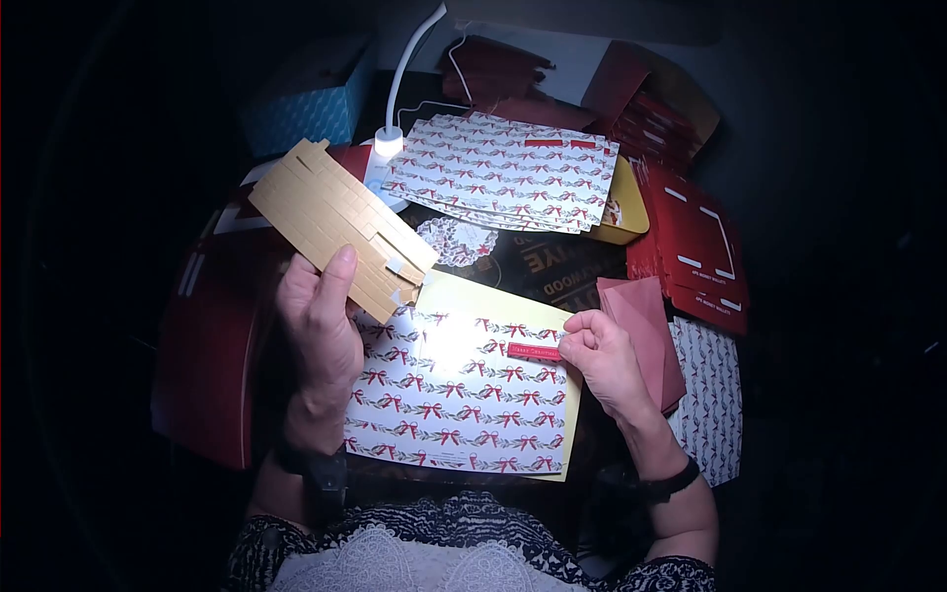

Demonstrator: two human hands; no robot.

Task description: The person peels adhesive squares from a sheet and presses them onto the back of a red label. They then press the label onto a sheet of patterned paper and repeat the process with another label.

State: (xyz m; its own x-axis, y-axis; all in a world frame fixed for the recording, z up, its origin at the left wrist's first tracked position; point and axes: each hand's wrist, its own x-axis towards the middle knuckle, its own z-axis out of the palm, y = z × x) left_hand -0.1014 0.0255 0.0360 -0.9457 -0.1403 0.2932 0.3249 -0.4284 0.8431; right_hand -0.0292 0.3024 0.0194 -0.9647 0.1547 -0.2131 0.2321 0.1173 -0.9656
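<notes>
- Over the middle of the dark tabletop (518,252), the left hand (324,316) grasps a tan card (340,222) covered in strips, with its thumb on top; the card is tilted, its lower corner above the upper left part of a patterned sheet (444,405).
- At the right edge of that sheet, the right hand (607,365) pinches the right end of a small red label (534,351) with pale lettering; whether the label touches the sheet, I cannot tell.
- Under the patterned sheet lies a yellow sheet (493,299), showing along the top and right.
- Beyond them sits a stack of patterned sheets (483,168), 2 red strips near its upper right corner, with a round lacy piece (456,242) just in front.
- At the stack's left stands a white lamp (400,79), with a blue box (306,116) farther left.
- To the stack's right are a yellow container (631,202) and red folders (691,237).
- Near the right hand lie pink envelopes (646,335); dark red sheets (212,365) lie to the left.
</notes>
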